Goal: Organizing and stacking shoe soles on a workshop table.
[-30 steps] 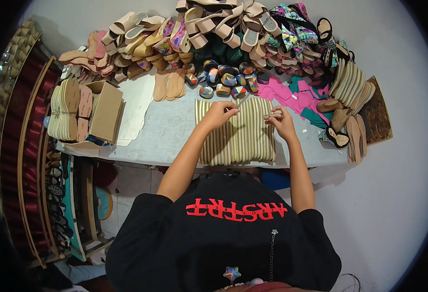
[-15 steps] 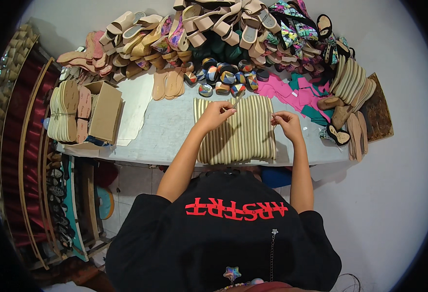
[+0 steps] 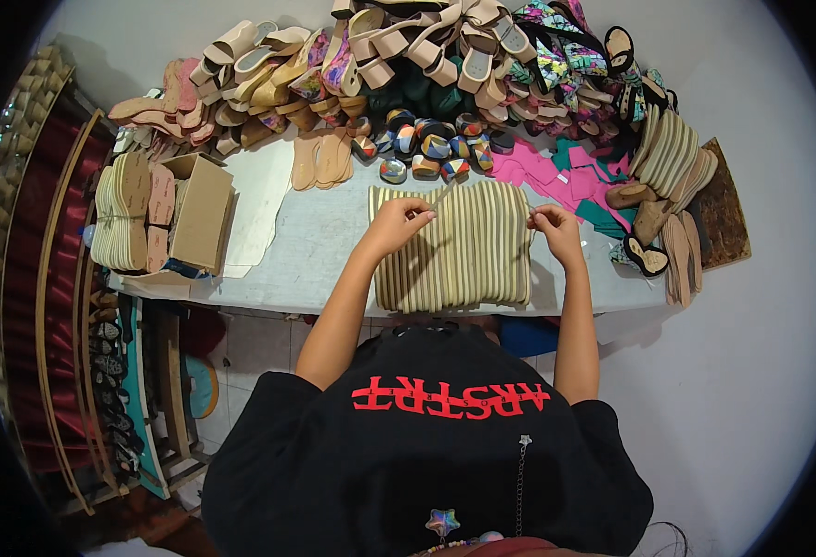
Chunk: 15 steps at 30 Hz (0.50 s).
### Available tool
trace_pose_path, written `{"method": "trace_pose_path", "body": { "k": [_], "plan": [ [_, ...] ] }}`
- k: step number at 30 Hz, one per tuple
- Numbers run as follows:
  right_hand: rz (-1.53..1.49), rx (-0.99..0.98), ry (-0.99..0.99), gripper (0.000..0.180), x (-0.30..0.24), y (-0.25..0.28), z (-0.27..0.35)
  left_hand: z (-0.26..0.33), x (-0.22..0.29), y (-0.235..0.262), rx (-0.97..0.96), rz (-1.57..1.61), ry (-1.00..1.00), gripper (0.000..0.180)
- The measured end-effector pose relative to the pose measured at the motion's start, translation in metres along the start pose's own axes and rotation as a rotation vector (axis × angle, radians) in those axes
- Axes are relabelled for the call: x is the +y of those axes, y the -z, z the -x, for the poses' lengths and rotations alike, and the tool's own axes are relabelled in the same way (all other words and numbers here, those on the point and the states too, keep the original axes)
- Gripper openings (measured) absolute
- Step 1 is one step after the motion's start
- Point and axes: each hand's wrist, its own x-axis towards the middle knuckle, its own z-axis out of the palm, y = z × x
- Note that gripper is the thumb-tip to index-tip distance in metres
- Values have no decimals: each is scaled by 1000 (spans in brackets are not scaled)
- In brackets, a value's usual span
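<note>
A row of cream and brown insoles (image 3: 463, 265), packed on edge so that they look striped, lies on the table in front of me. My left hand (image 3: 403, 226) is over the left part of the row, thumb and fingers pinched on a thin greyish stick-like tool (image 3: 445, 191) that points away to the upper right. At the right end of the row is my right hand (image 3: 556, 230), its fingertips pinched together at the row's edge. What lies between those fingertips is too small to make out.
Patterned heels (image 3: 426, 148) and a heap of shoes (image 3: 398, 46) line the back. Pink fabric pieces (image 3: 556, 181) and wooden shoe lasts (image 3: 649, 218) lie right. A cardboard box (image 3: 202, 209) stands left beside bundled soles (image 3: 124, 213); flat tan soles (image 3: 322, 160) lie nearby.
My right hand has moved slightly right, and the row's right edge now reaches a little farther right. My left hand has shifted slightly left and nearer to me with the thin tool.
</note>
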Motion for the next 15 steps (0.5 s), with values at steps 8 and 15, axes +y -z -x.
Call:
{"method": "trace_pose_path", "body": {
  "k": [8,15],
  "plan": [
    [384,188,-57,13,18,-1,-1,-1,2,9,60,59,-26,26],
    [68,145,-469,13,-20,-21,-1,-1,13,11,54,116,7,24]
  ]
}}
